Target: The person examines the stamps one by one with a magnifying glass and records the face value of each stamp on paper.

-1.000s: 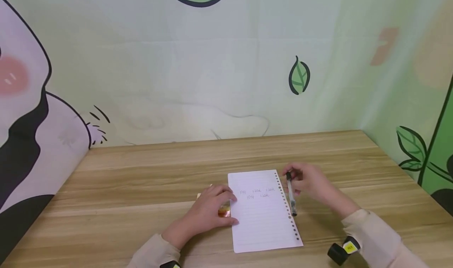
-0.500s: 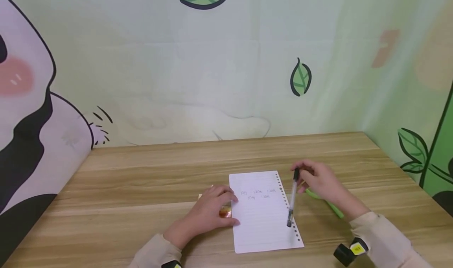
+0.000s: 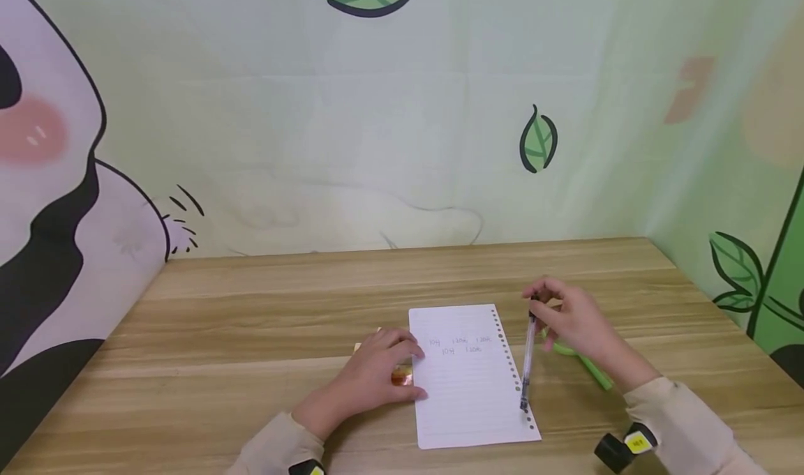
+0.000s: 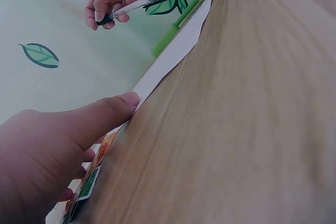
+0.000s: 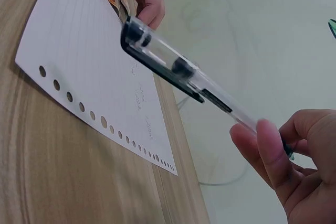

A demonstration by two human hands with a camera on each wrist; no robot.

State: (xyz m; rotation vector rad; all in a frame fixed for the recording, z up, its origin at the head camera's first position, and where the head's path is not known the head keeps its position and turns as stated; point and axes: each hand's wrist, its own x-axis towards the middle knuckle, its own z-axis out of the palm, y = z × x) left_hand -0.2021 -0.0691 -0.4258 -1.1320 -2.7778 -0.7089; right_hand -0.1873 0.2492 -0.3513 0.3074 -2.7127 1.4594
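Observation:
A lined sheet of paper (image 3: 467,398), holes punched along its right edge and some handwriting near its top, lies flat on the wooden table. My left hand (image 3: 379,368) rests with thumb and fingertips on its left edge, fingers spread. Under that hand a shiny orange-brown item (image 3: 402,374) shows, mostly hidden. To the right, my right hand (image 3: 568,318) pinches a clear pen (image 3: 527,367) by its upper black end. The pen hangs tilted, its clip end (image 5: 135,32) low and, in the head view, over the paper's right edge.
A thin, bent bright green thing (image 3: 593,372) lies on the table (image 3: 251,314) beyond the right wrist, partly covered by it. Behind the table stands a wall covering (image 3: 377,133) printed with leaves and a panda-like figure.
My right hand has shifted a little right with the pen, whose lower end swung over the paper's edge. The green thing has come into view. My left hand stays put.

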